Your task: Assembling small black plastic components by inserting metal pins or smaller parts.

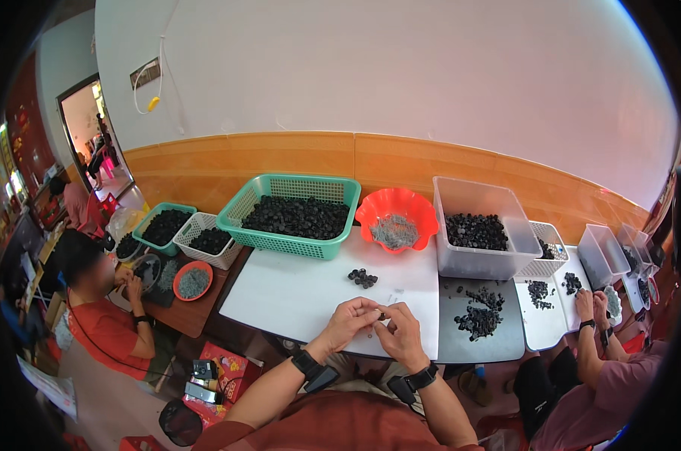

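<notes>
My left hand (349,325) and my right hand (402,336) meet above the near edge of the white table (295,282). Both have their fingers pinched around a small dark part (383,316), mostly hidden by the fingertips. A little beyond them lies a small cluster of black round parts (363,278). Farther back, a scalloped red bowl (369,210) holds thin grey pieces. Left of it, a green basket (288,250) is filled with many black parts. A dark band with a device is strapped around each of my wrists.
A clear plastic bin (482,264) of black parts stands back right, with loose black parts (479,322) on a grey board (449,346) before it. People work at either side: one in red (107,338) on the left, another's hands (592,307) on the right. A wall rises behind.
</notes>
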